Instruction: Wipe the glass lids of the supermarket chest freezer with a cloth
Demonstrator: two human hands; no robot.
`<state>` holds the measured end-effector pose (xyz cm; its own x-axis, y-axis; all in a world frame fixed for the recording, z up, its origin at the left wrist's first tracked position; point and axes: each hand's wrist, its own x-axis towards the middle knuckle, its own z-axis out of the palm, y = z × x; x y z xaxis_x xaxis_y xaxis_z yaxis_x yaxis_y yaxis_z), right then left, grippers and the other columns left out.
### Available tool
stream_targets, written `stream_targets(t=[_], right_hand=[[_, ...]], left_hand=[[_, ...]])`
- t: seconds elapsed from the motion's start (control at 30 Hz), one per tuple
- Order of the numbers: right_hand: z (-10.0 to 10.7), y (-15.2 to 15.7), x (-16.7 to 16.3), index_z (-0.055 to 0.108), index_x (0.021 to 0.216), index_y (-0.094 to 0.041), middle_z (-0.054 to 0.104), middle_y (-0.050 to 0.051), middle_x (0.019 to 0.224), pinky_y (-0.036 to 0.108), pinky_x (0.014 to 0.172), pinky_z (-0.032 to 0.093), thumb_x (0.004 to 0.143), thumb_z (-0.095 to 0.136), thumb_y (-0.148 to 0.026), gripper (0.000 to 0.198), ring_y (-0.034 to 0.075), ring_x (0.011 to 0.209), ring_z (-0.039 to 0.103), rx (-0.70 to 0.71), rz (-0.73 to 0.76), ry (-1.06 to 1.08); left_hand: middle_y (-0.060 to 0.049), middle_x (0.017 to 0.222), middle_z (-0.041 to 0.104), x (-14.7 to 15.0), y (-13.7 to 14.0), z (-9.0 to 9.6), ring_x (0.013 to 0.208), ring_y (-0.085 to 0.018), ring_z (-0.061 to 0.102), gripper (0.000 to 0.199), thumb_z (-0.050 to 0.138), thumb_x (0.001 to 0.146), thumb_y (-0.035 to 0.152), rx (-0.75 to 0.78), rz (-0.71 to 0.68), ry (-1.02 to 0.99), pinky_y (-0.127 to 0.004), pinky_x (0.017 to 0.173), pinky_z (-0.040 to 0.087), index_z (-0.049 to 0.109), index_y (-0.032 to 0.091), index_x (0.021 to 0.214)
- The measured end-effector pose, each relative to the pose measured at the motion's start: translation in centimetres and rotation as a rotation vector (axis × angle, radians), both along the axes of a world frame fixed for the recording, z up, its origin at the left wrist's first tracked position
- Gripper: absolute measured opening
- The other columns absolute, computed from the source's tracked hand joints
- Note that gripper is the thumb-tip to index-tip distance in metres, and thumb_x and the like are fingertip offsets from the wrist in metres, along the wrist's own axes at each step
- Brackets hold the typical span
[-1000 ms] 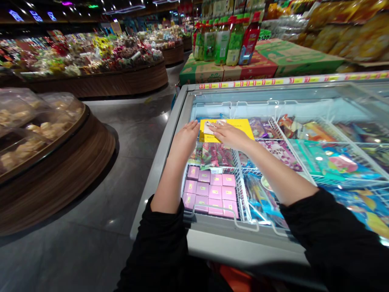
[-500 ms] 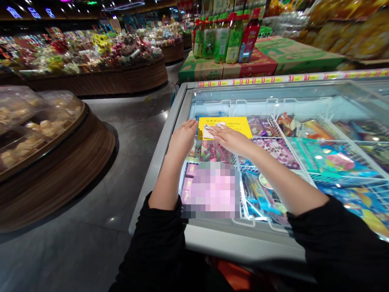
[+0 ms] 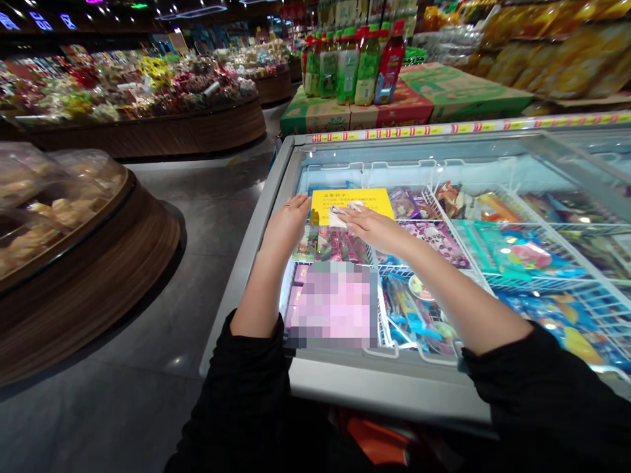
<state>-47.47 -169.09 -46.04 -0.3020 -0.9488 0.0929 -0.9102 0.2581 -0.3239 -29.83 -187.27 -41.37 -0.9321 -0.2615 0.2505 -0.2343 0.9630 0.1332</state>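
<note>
My right hand (image 3: 371, 226) presses a crumpled white cloth (image 3: 339, 217) under its extended fingers, over the yellow notice (image 3: 325, 199) on the freezer's glass lid. Part of the cloth is hidden by the fingers. Flat and empty, my left hand (image 3: 290, 220) rests on the glass near the left frame, with its fingertips beside the notice's left edge. Below the glass, frozen goods in colourful packs, such as a purple-and-white bag (image 3: 434, 243), lie in white wire baskets (image 3: 473, 263). A blurred pink patch covers the goods in the near left basket.
Green and red cartons (image 3: 473, 92) behind the freezer carry several drink bottles (image 3: 348, 69). A round wooden display stand (image 3: 133, 243) with packed food is on the left, across the grey floor (image 3: 211, 217). The freezer's metal front edge (image 3: 384, 387) is close to my body.
The view has shifted slightly, so the freezer appears further left. My right hand and the cloth have slid a little rightward over the notice. The left hand stays on the glass.
</note>
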Motion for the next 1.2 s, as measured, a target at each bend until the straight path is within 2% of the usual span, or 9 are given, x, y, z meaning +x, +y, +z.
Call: stream_targets(t=[0.1, 0.17, 0.43, 0.57, 0.67, 0.87, 0.97, 1.07, 1.2], right_hand=[[-0.2, -1.5, 0.3, 0.050, 0.162, -0.027, 0.038, -0.003, 0.171, 0.058, 0.134, 0.024, 0.110, 0.032, -0.040, 0.056, 0.031, 0.163, 0.026, -0.028, -0.036, 0.031], [-0.4, -1.6, 0.6, 0.050, 0.161, -0.029, 0.040, -0.004, 0.170, 0.060, 0.134, 0.024, 0.110, 0.032, -0.040, 0.056, 0.031, 0.163, 0.027, -0.028, -0.026, 0.016], [-0.2, 2.9, -0.5, 0.051, 0.158, -0.044, 0.043, -0.014, 0.167, 0.062, 0.134, 0.024, 0.110, 0.034, -0.046, 0.051, 0.029, 0.161, 0.031, -0.005, 0.072, -0.066], [-0.3, 0.9, -1.3, 0.050, 0.161, -0.030, 0.040, -0.005, 0.170, 0.060, 0.135, 0.022, 0.109, 0.034, -0.039, 0.055, 0.030, 0.162, 0.029, -0.019, -0.015, -0.005], [-0.5, -0.1, -0.8, 0.048, 0.162, -0.032, 0.038, -0.006, 0.171, 0.060, 0.134, 0.023, 0.109, 0.034, -0.039, 0.056, 0.030, 0.163, 0.026, -0.031, -0.029, 0.003], [-0.4, 4.1, -1.4, 0.046, 0.161, -0.044, 0.039, -0.014, 0.169, 0.060, 0.134, 0.023, 0.110, 0.032, -0.050, 0.053, 0.027, 0.163, 0.026, 0.005, 0.101, -0.062], [-0.5, 5.3, -3.1, 0.046, 0.162, -0.039, 0.039, -0.009, 0.170, 0.059, 0.135, 0.022, 0.110, 0.030, -0.048, 0.055, 0.028, 0.162, 0.029, 0.010, 0.028, -0.051], [-0.7, 4.3, -3.8, 0.045, 0.164, -0.030, 0.035, -0.003, 0.173, 0.059, 0.135, 0.020, 0.109, 0.032, -0.044, 0.058, 0.032, 0.163, 0.024, 0.002, -0.077, 0.013], [-0.6, 3.3, -2.4, 0.043, 0.165, -0.033, 0.033, -0.006, 0.173, 0.061, 0.134, 0.022, 0.109, 0.033, -0.045, 0.059, 0.033, 0.164, 0.019, 0.010, -0.052, 0.017]], left_hand=[[-0.017, 0.159, 0.055, 0.0, 0.3, 0.1, 0.152, -0.024, 0.049, 0.055, 0.042, 0.100, -0.006, -0.010, -0.012, 0.003, -0.041, 0.127, 0.042, 0.059, 0.009, 0.149], [-0.018, 0.159, 0.056, -0.2, 0.5, 0.0, 0.152, -0.025, 0.050, 0.055, 0.042, 0.099, -0.006, -0.008, -0.022, 0.009, -0.042, 0.127, 0.042, 0.059, 0.010, 0.149], [-0.016, 0.158, 0.056, -0.8, 1.5, -0.9, 0.152, -0.023, 0.050, 0.059, 0.044, 0.096, -0.010, 0.035, -0.076, 0.051, -0.040, 0.125, 0.045, 0.058, 0.011, 0.149], [-0.016, 0.159, 0.056, -1.1, 1.9, -1.4, 0.150, -0.023, 0.051, 0.060, 0.044, 0.095, -0.011, 0.052, -0.093, 0.038, -0.041, 0.125, 0.045, 0.058, 0.012, 0.150], [-0.018, 0.158, 0.055, -1.2, 2.0, -1.5, 0.151, -0.024, 0.051, 0.060, 0.043, 0.095, -0.011, 0.062, -0.090, 0.012, -0.041, 0.125, 0.045, 0.058, 0.009, 0.150], [-0.016, 0.160, 0.054, -1.0, 2.0, -1.5, 0.153, -0.022, 0.048, 0.059, 0.042, 0.098, -0.009, 0.076, -0.052, -0.016, -0.039, 0.126, 0.043, 0.056, 0.010, 0.152], [-0.014, 0.161, 0.053, -1.1, 2.1, -1.5, 0.153, -0.022, 0.048, 0.059, 0.043, 0.099, -0.008, 0.072, -0.046, -0.022, -0.040, 0.126, 0.043, 0.056, 0.012, 0.152], [-0.014, 0.162, 0.052, -1.3, 2.4, -1.5, 0.153, -0.023, 0.048, 0.058, 0.044, 0.100, -0.006, 0.073, -0.060, -0.025, -0.041, 0.126, 0.044, 0.056, 0.013, 0.153], [-0.015, 0.163, 0.051, -1.5, 2.8, -1.5, 0.154, -0.024, 0.047, 0.056, 0.044, 0.101, -0.004, 0.091, -0.085, -0.052, -0.040, 0.128, 0.042, 0.055, 0.011, 0.154]])
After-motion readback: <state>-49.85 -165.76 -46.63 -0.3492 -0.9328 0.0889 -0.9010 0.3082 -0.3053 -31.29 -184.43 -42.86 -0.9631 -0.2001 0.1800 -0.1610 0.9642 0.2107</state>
